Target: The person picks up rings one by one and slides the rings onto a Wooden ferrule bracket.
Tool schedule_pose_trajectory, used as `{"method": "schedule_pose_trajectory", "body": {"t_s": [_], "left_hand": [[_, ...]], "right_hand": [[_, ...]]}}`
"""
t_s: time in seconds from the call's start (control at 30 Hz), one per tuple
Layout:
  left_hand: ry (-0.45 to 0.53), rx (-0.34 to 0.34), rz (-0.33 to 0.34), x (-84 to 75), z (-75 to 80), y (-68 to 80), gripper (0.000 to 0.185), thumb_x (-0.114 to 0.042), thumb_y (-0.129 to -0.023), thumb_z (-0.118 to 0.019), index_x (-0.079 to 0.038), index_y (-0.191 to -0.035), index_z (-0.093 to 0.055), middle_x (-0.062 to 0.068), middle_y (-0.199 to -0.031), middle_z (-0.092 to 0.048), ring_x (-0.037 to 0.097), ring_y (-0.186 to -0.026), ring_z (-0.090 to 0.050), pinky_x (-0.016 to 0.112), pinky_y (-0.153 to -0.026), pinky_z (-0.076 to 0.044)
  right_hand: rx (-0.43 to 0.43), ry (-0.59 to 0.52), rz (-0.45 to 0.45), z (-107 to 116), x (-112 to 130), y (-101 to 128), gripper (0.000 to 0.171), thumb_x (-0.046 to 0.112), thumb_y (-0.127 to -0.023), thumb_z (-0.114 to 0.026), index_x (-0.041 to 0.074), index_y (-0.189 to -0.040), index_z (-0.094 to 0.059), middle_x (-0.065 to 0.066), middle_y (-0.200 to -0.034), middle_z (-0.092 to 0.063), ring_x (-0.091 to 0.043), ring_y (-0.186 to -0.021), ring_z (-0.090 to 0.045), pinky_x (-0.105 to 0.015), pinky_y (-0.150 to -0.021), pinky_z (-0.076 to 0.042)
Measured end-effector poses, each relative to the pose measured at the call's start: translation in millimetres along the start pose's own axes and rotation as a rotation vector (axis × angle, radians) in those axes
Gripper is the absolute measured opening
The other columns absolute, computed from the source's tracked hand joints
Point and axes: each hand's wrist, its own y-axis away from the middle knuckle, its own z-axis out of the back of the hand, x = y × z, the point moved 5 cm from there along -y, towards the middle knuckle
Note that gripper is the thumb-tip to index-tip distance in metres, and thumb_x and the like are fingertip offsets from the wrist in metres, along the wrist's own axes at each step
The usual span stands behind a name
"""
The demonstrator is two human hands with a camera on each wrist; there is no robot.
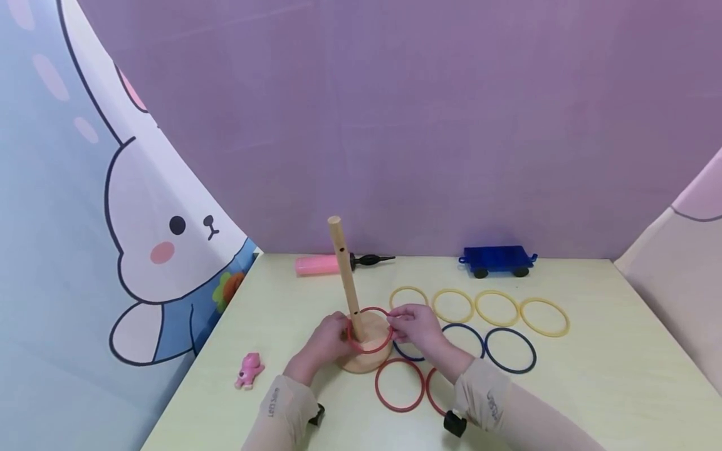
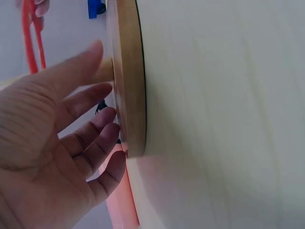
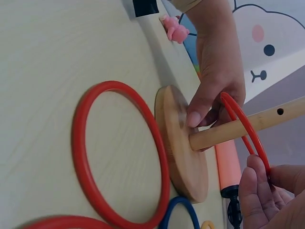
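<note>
A: Purple backdrop, pale yellow bench (image 1: pixel 592 388). Head view: wooden peg stand (image 1: pixel 365 351) at centre, post tilted slightly left. Red ring (image 1: pixel 376 346) sits around the post, low, just above the base.

B: Hands?

A: Right hand (image 1: pixel 414 324) pinches the ring's right edge between thumb and fingers (image 3: pixel 255 191); the right wrist view shows this plainly, ring tilted on the post. Left hand (image 1: pixel 327 338) is at the base's left side.

B: Left fingers?

A: Left wrist view: fingers (image 2: pixel 90 138) straight, slightly spread, tips touching the top face of the base, holding nothing. Head view hides that contact.

B: Rest of bench?

A: Only the head view shows it: four yellow rings (image 1: pixel 496 307) in a row, two blue rings (image 1: pixel 510 351) in front of them, red rings (image 1: pixel 399 384) nearest the person, blue wagon (image 1: pixel 496 259), pink pump (image 1: pixel 318 264), pink toy (image 1: pixel 249 369).
</note>
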Motion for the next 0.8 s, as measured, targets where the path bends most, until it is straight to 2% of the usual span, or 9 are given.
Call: {"method": "schedule_pose_trajectory", "body": {"t_s": [0.07, 0.13, 0.23, 0.3, 0.4, 0.57, 0.67, 0.8], "left_hand": [[-0.018, 0.003, -0.011, 1.2, 2.7, 3.6, 0.041, -0.025, -0.068, -0.088, -0.009, -0.103, -0.072, 0.003, -0.102, -0.056, 0.021, -0.093, -0.048, 0.037, -0.08, -0.044], [-0.039, 0.018, 0.007, 3.5, 5.2, 7.5, 0.064, -0.035, -0.065, -0.089, -0.009, -0.12, -0.068, 0.007, -0.116, -0.056, 0.024, -0.103, -0.048, 0.042, -0.086, -0.044], [-0.094, 0.057, 0.042, 8.4, 5.4, 12.4, 0.099, -0.054, -0.06, -0.088, -0.007, -0.14, -0.053, 0.013, -0.132, -0.05, 0.03, -0.115, -0.044, 0.05, -0.095, -0.042], [-0.137, 0.081, 0.058, 11.2, 3.5, 14.7, 0.112, -0.061, -0.057, -0.087, -0.005, -0.144, -0.046, 0.016, -0.138, -0.045, 0.033, -0.121, -0.041, 0.053, -0.099, -0.039], [-0.172, 0.098, 0.054, 12.3, 0.7, 17.1, 0.118, -0.064, -0.056, -0.085, -0.001, -0.146, -0.042, 0.017, -0.139, -0.043, 0.034, -0.122, -0.04, 0.054, -0.1, -0.039], [-0.187, 0.083, 0.047, 13.1, -1.3, 17.2, 0.118, -0.064, -0.056, -0.086, 0.0, -0.145, -0.041, 0.015, -0.135, -0.044, 0.032, -0.119, -0.041, 0.051, -0.099, -0.041], [-0.203, 0.075, 0.039, 14.1, -2.2, 16.9, 0.118, -0.065, -0.056, -0.085, -0.001, -0.145, -0.041, 0.015, -0.134, -0.044, 0.031, -0.118, -0.041, 0.05, -0.098, -0.042], [-0.2, 0.079, 0.033, 12.5, -1.5, 17.8, 0.118, -0.063, -0.057, -0.086, 0.0, -0.146, -0.04, 0.016, -0.134, -0.044, 0.032, -0.119, -0.041, 0.051, -0.098, -0.041]], "right_hand": [[-0.004, -0.006, -0.003, -1, -2, 0, 0.017, 0.003, -0.09, -0.067, -0.008, -0.104, -0.067, -0.021, -0.087, -0.07, -0.018, -0.06, -0.066, -0.038, -0.063, -0.058], [-0.01, -0.016, -0.01, -1, -4, 0, 0.017, 0.003, -0.09, -0.067, -0.008, -0.104, -0.067, -0.021, -0.086, -0.07, -0.019, -0.06, -0.066, -0.038, -0.063, -0.058], [-0.017, -0.03, -0.014, -3, -7, -1, 0.019, 0.002, -0.089, -0.067, -0.009, -0.105, -0.067, -0.02, -0.085, -0.07, -0.019, -0.059, -0.065, -0.038, -0.061, -0.058], [-0.021, -0.029, -0.016, -5, -9, -2, 0.019, 0.001, -0.089, -0.067, -0.009, -0.104, -0.067, -0.019, -0.083, -0.07, -0.018, -0.058, -0.065, -0.037, -0.06, -0.058], [-0.022, -0.02, -0.025, -9, -15, -4, 0.018, 0.0, -0.089, -0.066, -0.01, -0.104, -0.067, -0.019, -0.083, -0.07, -0.016, -0.057, -0.063, -0.034, -0.059, -0.057], [-0.006, -0.014, -0.03, -16, -24, -10, 0.017, -0.002, -0.089, -0.064, -0.011, -0.103, -0.066, -0.024, -0.088, -0.07, -0.018, -0.058, -0.065, -0.035, -0.059, -0.057], [0.004, -0.009, -0.025, -20, -27, -13, 0.017, -0.003, -0.088, -0.064, -0.01, -0.103, -0.066, -0.023, -0.085, -0.07, -0.02, -0.059, -0.066, -0.035, -0.059, -0.057], [0.011, 0.05, 0.003, -22, -28, -13, 0.016, -0.003, -0.087, -0.065, -0.008, -0.102, -0.068, -0.018, -0.081, -0.071, -0.021, -0.062, -0.068, -0.033, -0.059, -0.057]]}}
